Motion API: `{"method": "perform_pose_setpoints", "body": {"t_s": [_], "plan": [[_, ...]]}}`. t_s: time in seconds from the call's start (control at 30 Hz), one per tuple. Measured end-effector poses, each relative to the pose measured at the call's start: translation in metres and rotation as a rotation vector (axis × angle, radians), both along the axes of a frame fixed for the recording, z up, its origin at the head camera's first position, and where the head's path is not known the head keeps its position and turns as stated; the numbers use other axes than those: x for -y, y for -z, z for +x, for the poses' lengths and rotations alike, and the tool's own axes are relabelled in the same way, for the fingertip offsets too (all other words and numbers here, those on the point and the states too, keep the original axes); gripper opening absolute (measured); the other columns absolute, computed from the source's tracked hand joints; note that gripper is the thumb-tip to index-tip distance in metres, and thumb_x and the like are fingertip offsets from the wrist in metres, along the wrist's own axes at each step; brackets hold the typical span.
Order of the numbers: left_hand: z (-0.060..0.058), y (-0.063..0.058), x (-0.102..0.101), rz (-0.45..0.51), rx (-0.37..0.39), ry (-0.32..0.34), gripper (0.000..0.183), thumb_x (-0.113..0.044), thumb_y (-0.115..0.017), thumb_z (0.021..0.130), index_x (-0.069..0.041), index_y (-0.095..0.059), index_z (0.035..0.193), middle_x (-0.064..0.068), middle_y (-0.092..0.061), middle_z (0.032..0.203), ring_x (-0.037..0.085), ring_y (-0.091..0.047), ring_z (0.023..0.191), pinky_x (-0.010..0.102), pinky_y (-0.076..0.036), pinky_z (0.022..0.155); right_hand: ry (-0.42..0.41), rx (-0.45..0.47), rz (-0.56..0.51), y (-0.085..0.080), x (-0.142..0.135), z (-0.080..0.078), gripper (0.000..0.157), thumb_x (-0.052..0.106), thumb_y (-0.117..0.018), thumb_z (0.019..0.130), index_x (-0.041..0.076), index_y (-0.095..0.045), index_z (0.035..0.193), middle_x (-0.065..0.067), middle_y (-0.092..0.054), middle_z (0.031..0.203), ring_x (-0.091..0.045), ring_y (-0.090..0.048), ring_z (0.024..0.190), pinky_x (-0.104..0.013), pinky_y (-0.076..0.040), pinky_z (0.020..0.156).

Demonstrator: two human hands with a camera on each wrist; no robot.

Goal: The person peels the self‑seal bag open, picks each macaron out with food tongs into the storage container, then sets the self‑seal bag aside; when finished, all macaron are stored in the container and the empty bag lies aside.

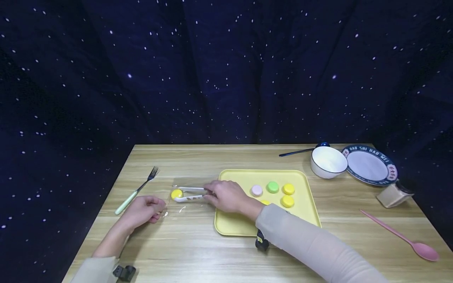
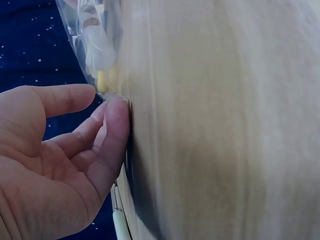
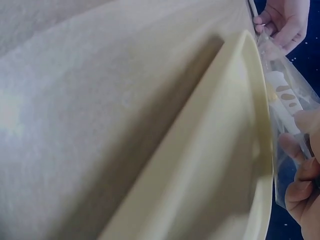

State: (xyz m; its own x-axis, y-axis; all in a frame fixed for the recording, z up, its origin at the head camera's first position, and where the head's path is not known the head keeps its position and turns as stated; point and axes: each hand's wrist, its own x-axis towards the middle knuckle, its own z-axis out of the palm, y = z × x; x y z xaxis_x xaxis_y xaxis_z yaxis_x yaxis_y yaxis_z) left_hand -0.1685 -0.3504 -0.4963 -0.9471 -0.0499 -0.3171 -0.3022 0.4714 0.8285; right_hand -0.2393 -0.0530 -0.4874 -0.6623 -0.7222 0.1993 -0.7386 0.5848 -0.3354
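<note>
My right hand [image 1: 228,196] grips a pair of white tongs [image 1: 188,199] over the left part of the yellow tray [image 1: 226,228]. The tongs reach left inside a clear plastic bag [image 2: 72,35], and a yellow macaron [image 1: 176,194] lies between their tips. At the bag's far end, my left hand [image 1: 143,212] pinches the film with its fingertips. On the tray sit a lilac macaron [image 1: 256,190], a green macaron [image 1: 273,187] and several yellow ones [image 1: 288,189], one partly hidden by the right forearm.
A fork [image 1: 136,191] with a pale green handle lies beyond the left hand. At the right are a white bowl [image 1: 328,161], a dark ladle [image 1: 297,152], a blue-rimmed plate [image 1: 368,165], a jar [image 1: 393,195] on its side and a pink spoon [image 1: 424,251]. A starry dark curtain hangs behind.
</note>
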Motion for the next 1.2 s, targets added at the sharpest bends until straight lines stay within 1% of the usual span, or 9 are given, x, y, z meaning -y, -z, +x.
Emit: {"method": "perform_pose_setpoints", "body": {"t_s": [0.07, 0.33, 0.47, 0.57, 0.7, 0.83, 0.93, 1.1, 1.2], "plan": [[0.0, 0.001, 0.0, 0.001, -0.001, 0.004, 0.027, -0.016, -0.062, 0.092, 0.007, -0.062, 0.107, 0.013, -0.061, 0.084, 0.021, -0.06, 0.07, 0.034, -0.056, 0.062, -0.001, 0.007, -0.009, 0.001, 0.001, 0.0, 0.031, 0.038, -0.057, 0.095, 0.019, -0.065, 0.117, 0.015, -0.059, 0.086, -0.003, -0.054, 0.073, -0.024, -0.047, 0.06], [-0.002, 0.002, -0.002, -0.028, -0.021, 0.005, 0.016, -0.011, -0.066, 0.087, 0.004, -0.066, 0.095, 0.011, -0.063, 0.077, 0.02, -0.059, 0.067, 0.032, -0.056, 0.06, -0.015, -0.001, -0.021, 0.003, 0.006, 0.003, 0.031, 0.039, -0.057, 0.095, 0.018, -0.065, 0.117, 0.014, -0.06, 0.087, -0.002, -0.053, 0.07, -0.022, -0.046, 0.058], [-0.002, 0.003, -0.004, -0.053, -0.036, -0.001, 0.014, -0.01, -0.065, 0.087, 0.003, -0.067, 0.093, 0.01, -0.063, 0.075, 0.02, -0.059, 0.066, 0.032, -0.055, 0.058, -0.011, -0.015, -0.008, 0.001, 0.004, 0.004, 0.035, 0.04, -0.056, 0.095, 0.018, -0.064, 0.121, 0.01, -0.065, 0.099, -0.004, -0.057, 0.077, -0.024, -0.048, 0.061], [-0.002, 0.004, -0.004, -0.064, -0.037, -0.009, 0.014, -0.009, -0.065, 0.086, 0.003, -0.067, 0.092, 0.01, -0.063, 0.075, 0.019, -0.059, 0.066, 0.031, -0.055, 0.058, -0.014, -0.022, -0.004, -0.001, 0.001, 0.004, 0.037, 0.04, -0.056, 0.095, 0.018, -0.063, 0.124, 0.01, -0.065, 0.103, -0.004, -0.058, 0.078, -0.024, -0.048, 0.062], [-0.002, 0.003, -0.004, -0.062, -0.036, -0.02, 0.014, -0.008, -0.065, 0.085, 0.004, -0.066, 0.092, 0.011, -0.064, 0.074, 0.019, -0.059, 0.065, 0.031, -0.055, 0.058, -0.015, -0.034, 0.003, -0.004, -0.007, 0.002, 0.034, 0.039, -0.056, 0.095, 0.019, -0.064, 0.121, 0.014, -0.061, 0.094, -0.003, -0.053, 0.071, -0.024, -0.046, 0.058], [-0.002, 0.003, -0.003, -0.05, -0.028, -0.023, 0.016, -0.01, -0.064, 0.087, 0.005, -0.065, 0.093, 0.011, -0.063, 0.076, 0.019, -0.059, 0.065, 0.031, -0.055, 0.058, -0.012, -0.039, 0.012, -0.008, -0.02, 0.001, 0.031, 0.039, -0.055, 0.095, 0.02, -0.065, 0.118, 0.015, -0.059, 0.089, -0.003, -0.051, 0.07, -0.024, -0.044, 0.056], [-0.001, 0.003, -0.002, -0.044, -0.029, -0.015, 0.017, -0.011, -0.064, 0.088, 0.005, -0.065, 0.094, 0.011, -0.063, 0.077, 0.018, -0.059, 0.066, 0.031, -0.056, 0.059, -0.01, -0.028, 0.011, -0.014, -0.035, 0.0, 0.032, 0.039, -0.055, 0.096, 0.019, -0.064, 0.12, 0.016, -0.061, 0.092, -0.002, -0.051, 0.068, -0.023, -0.044, 0.054], [0.0, 0.002, -0.001, -0.037, -0.027, -0.004, 0.018, -0.012, -0.064, 0.089, 0.005, -0.064, 0.095, 0.011, -0.063, 0.078, 0.019, -0.059, 0.067, 0.032, -0.056, 0.059, -0.001, -0.015, 0.002, -0.025, -0.066, 0.002, 0.031, 0.037, -0.055, 0.096, 0.019, -0.064, 0.119, 0.018, -0.06, 0.092, -0.002, -0.048, 0.059, -0.022, -0.041, 0.048], [0.0, 0.001, 0.0, -0.029, -0.028, 0.009, 0.019, -0.012, -0.063, 0.089, 0.006, -0.063, 0.096, 0.012, -0.063, 0.079, 0.019, -0.059, 0.067, 0.032, -0.056, 0.06, 0.007, -0.033, -0.007, -0.031, -0.088, 0.004, 0.027, 0.037, -0.056, 0.096, 0.02, -0.065, 0.116, 0.019, -0.06, 0.091, -0.001, -0.046, 0.056, -0.021, -0.039, 0.046]]}}
